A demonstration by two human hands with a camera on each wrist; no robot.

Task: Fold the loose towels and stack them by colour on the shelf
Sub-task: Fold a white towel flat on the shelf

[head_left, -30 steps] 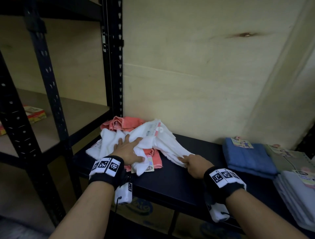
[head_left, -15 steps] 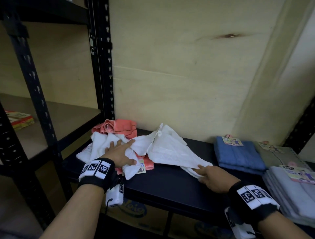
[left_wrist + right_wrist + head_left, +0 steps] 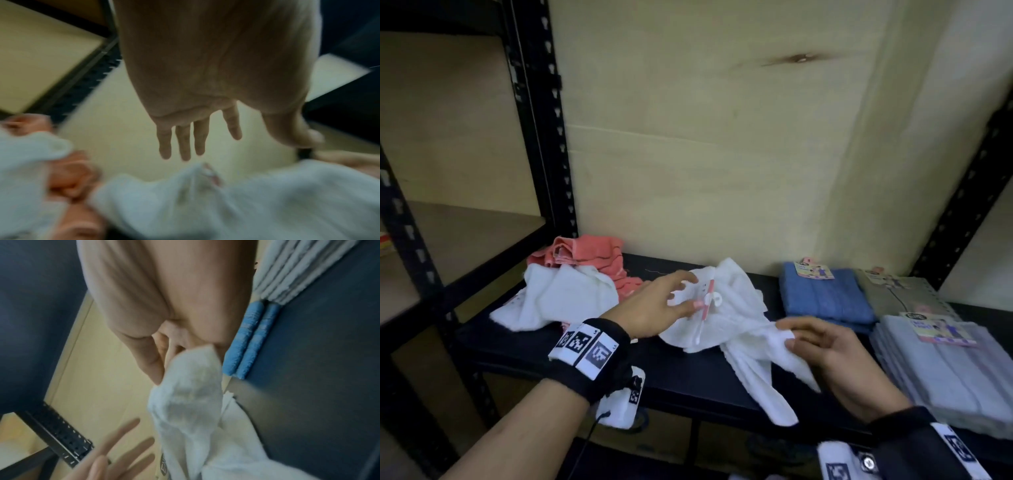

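Head view first: we have one white towel (image 3: 726,308) pulled clear of the loose heap and lying crumpled on the black shelf (image 3: 681,373), one end drooping over the front edge. Our right hand (image 3: 832,356) pinches a corner of it between thumb and fingers, while our left hand (image 3: 657,308) reaches over its paper label, fingers spread and holding nothing. Behind, to the left, another white towel (image 3: 558,298) lies on the pink towels (image 3: 589,257); on the right stand the folded blue stack (image 3: 822,298) and the folded pale stack (image 3: 941,370). We judge this the spreading step, before any fold is made

Left wrist view, blurred: our fingers (image 3: 185,142) hang straight and apart above the white cloth, not touching it as far as we can tell

Right wrist view: our thumb and fingers (image 3: 152,363) are clamped on the towel's corner, the blue stack just beyond. Next, we think, our left hand must take a second corner so we can draw the cloth flat and fold it; the hanging end could drag it off
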